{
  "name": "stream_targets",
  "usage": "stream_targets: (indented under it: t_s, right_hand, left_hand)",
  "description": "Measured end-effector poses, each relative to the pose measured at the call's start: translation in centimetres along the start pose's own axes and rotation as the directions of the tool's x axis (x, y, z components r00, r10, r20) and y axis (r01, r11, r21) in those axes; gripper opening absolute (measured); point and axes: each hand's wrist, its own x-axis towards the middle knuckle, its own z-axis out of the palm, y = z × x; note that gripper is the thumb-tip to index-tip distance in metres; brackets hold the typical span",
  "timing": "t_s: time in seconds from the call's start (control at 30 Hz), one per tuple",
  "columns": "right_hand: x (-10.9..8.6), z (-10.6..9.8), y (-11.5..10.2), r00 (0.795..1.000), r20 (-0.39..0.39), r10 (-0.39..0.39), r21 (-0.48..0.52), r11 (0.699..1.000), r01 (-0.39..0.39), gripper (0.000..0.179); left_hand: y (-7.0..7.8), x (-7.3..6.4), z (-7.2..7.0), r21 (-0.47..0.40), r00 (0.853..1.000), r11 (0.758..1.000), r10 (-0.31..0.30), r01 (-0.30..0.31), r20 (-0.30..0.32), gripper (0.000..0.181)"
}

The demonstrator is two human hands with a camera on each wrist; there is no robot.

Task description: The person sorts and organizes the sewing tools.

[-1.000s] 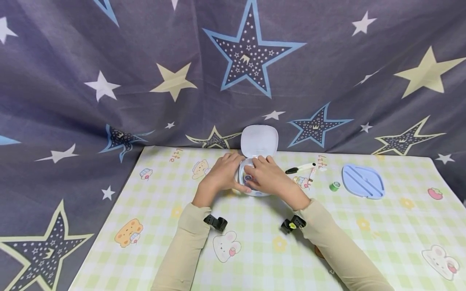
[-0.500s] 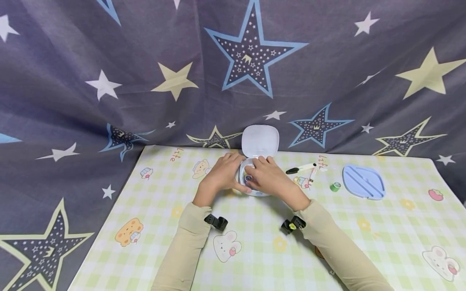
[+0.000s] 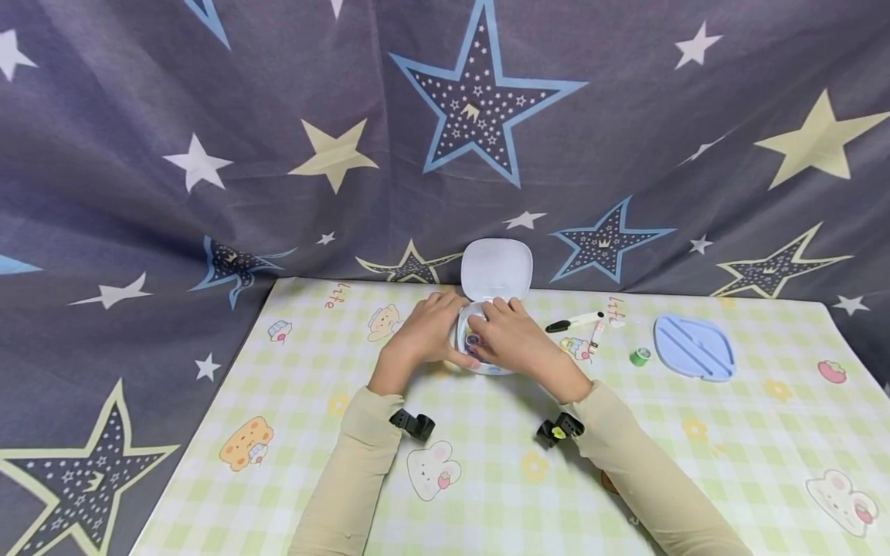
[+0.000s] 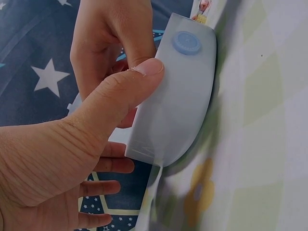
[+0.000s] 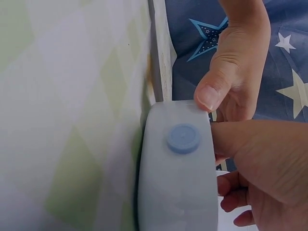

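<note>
A small white case [image 3: 505,371] stands on the table with its pale lid [image 3: 496,269] raised at the back. A round blue button [image 4: 186,43] marks its front wall. My left hand [image 3: 427,332] grips the case's left side, thumb at the front rim and fingers spread along the far side. My right hand [image 3: 520,340] reaches in from the right, its thumb inside the case and its fingers bent over the contents. A small ring-like spool [image 3: 473,340] shows between the hands. The case walls and hands hide most of the inside; I cannot tell what the right fingers hold.
Right of the case lie a black-and-white slim tool [image 3: 574,322], a small pale stick-like item [image 3: 595,337] and a green thread spool [image 3: 640,356]. Farther right is a blue slotted tray [image 3: 694,347]. A star-patterned curtain [image 3: 417,154] hangs behind the checked tablecloth [image 3: 480,463].
The right thumb and fingers shift very slightly inside the case. Otherwise both hands, the case and the items on the table stay in place.
</note>
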Motion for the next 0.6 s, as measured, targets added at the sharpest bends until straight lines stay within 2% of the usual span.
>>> stream_targets:
  t_s: [0.17,0.4,0.6]
  right_hand:
    - [-0.06,-0.10,-0.13,1.000,-0.022,0.001,-0.005,1.000,-0.001,0.024]
    - [-0.07,-0.10,-0.13,1.000,0.005,0.020,0.007,1.000,-0.020,0.023]
    - [0.03,-0.12,-0.03,1.000,-0.001,0.012,0.007,1.000,-0.012,0.024]
  left_hand:
    - [0.03,-0.01,0.03,-0.004,1.000,1.000,0.001,-0.001,-0.002,0.105]
    - [0.14,0.02,0.00,0.005,1.000,1.000,-0.002,0.002,0.005,0.105]
    - [0.08,0.03,0.05,0.008,1.000,1.000,-0.010,0.010,-0.006,0.105]
